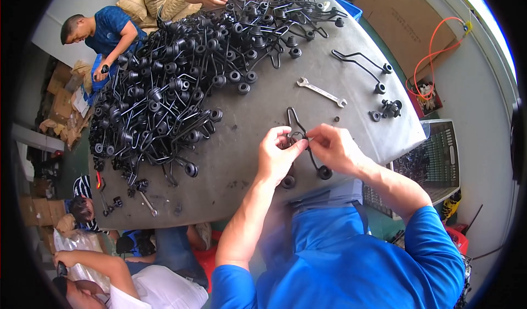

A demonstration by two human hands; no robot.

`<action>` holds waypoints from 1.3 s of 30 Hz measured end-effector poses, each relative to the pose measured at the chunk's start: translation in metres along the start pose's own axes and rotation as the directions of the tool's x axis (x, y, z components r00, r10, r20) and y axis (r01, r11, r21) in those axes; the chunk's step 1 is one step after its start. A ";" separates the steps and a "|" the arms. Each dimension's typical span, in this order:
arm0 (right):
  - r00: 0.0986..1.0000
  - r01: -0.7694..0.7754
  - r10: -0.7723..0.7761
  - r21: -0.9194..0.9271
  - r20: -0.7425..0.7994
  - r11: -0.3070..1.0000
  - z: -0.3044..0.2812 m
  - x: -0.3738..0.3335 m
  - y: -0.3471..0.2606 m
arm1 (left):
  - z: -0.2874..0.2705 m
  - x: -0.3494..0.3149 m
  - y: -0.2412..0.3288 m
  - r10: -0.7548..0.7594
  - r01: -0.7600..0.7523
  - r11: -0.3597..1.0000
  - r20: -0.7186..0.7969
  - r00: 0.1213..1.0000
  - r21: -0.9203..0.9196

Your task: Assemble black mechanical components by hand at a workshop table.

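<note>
While both hands pinch it over the grey table [329,67], a black bent-wire part [299,130] sits gripped between left hand [277,156] and right hand [332,147], a spanner [321,92] beyond the right hand, a heap of like parts [170,89] beyond the left.

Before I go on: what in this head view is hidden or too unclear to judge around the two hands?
- Head view: the middle of the black wire part is covered by the left hand and right hand; the grip of the fingertips on it is unclear.
- Any small piece between the fingertips is too small to tell.
- The pile of black parts overlaps too densely to count.
- The crate holds dark contents, indistinct behind its mesh.
</note>
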State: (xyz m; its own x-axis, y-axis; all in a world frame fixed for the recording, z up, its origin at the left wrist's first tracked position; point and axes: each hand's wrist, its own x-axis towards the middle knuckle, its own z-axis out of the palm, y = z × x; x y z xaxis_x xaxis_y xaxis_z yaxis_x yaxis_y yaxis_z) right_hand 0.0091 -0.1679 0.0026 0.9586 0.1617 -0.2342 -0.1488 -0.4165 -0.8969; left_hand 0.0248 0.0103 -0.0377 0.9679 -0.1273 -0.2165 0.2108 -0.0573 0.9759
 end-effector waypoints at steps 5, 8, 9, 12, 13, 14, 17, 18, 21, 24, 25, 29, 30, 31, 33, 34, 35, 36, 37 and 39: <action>0.953 0.290 -0.292 -0.032 -0.081 0.956 0.004 -0.011 0.012 | 0.001 0.003 -0.003 -0.094 0.102 0.977 0.049 0.994 -0.186; 0.941 0.299 -0.330 -0.280 -0.073 0.912 -0.022 0.009 0.018 | 0.000 0.002 -0.005 -0.187 0.214 0.917 0.111 0.976 -0.336; 0.880 0.371 -0.456 -0.412 -0.129 0.832 -0.029 0.014 0.023 | 0.000 0.003 -0.004 -0.178 0.208 0.916 0.117 0.977 -0.343; 0.794 0.438 -0.599 -0.590 -0.099 0.679 -0.039 0.010 0.041 | 0.003 0.004 -0.002 -0.169 0.199 0.922 0.117 0.979 -0.332; 0.790 0.456 -0.612 -0.634 -0.035 0.624 -0.039 0.009 0.045 | 0.003 0.004 0.001 -0.188 0.226 0.898 0.135 0.973 -0.378; 0.788 0.458 -0.615 -0.635 -0.033 0.622 -0.040 0.010 0.047 | 0.003 0.004 0.003 -0.206 0.253 0.870 0.154 0.966 -0.423; 0.802 0.483 -0.597 -0.605 0.016 0.633 -0.037 0.011 0.048 | -0.001 0.004 0.000 -0.191 0.243 0.873 0.161 0.968 -0.424; 0.872 0.434 -0.488 -0.528 0.041 0.730 -0.038 0.014 0.044 | -0.001 0.005 0.001 -0.181 0.243 0.868 0.180 0.967 -0.433; 0.962 0.262 -0.274 -0.285 -0.003 0.922 -0.027 0.018 0.033 | -0.004 0.006 0.000 -0.225 0.286 0.856 0.187 0.956 -0.432; 0.958 0.246 -0.253 -0.066 -0.135 0.967 -0.003 0.016 0.030 | -0.004 0.006 0.003 -0.248 0.307 0.832 0.185 0.951 -0.462; 0.916 0.341 -0.340 -0.033 -0.213 0.940 0.005 0.013 0.033 | -0.003 0.006 0.003 -0.247 0.307 0.830 0.187 0.951 -0.465; 0.805 0.537 -0.529 -0.052 -0.270 0.842 0.018 -0.001 0.043 | -0.001 0.007 0.003 -0.276 0.338 0.782 0.196 0.941 -0.523; 0.808 0.516 -0.513 -0.072 -0.290 0.853 0.015 -0.002 0.043 | -0.001 0.007 0.002 -0.277 0.355 0.762 0.222 0.935 -0.542; 0.810 0.495 -0.498 -0.093 -0.310 0.864 0.012 -0.002 0.041 | 0.000 0.007 0.001 -0.276 0.356 0.759 0.225 0.934 -0.545; 0.807 0.451 -0.424 -0.033 -0.411 0.892 0.007 0.007 0.032 | 0.002 0.008 -0.002 -0.247 0.368 0.732 0.280 0.928 -0.573; 0.781 0.487 -0.465 -0.060 -0.417 0.872 0.005 0.010 0.029 | 0.003 0.008 -0.003 -0.245 0.368 0.729 0.282 0.927 -0.577; 0.795 0.499 -0.499 -0.096 -0.345 0.861 0.007 0.009 0.028 | 0.002 0.009 -0.005 -0.235 0.376 0.700 0.300 0.924 -0.607; 0.803 0.516 -0.532 -0.133 -0.269 0.846 0.008 0.008 0.028 | 0.002 0.012 -0.006 -0.221 0.380 0.670 0.317 0.922 -0.638; 0.819 0.547 -0.534 0.005 -0.209 0.837 0.009 0.007 0.032 | -0.001 0.013 -0.006 -0.215 0.375 0.667 0.315 0.924 -0.644; 0.787 0.606 -0.606 -0.035 -0.117 0.794 0.002 0.002 0.028 | -0.008 0.009 -0.006 -0.216 0.371 0.655 0.308 0.927 -0.658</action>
State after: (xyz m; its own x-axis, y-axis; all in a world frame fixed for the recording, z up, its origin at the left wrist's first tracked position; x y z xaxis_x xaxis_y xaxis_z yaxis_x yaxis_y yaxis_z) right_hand 0.0065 -0.1774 -0.0240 0.8729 0.2751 0.4029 0.4715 -0.2640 -0.8414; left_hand 0.0336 0.0172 -0.0457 0.8092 -0.4110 -0.4199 0.5875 0.5670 0.5774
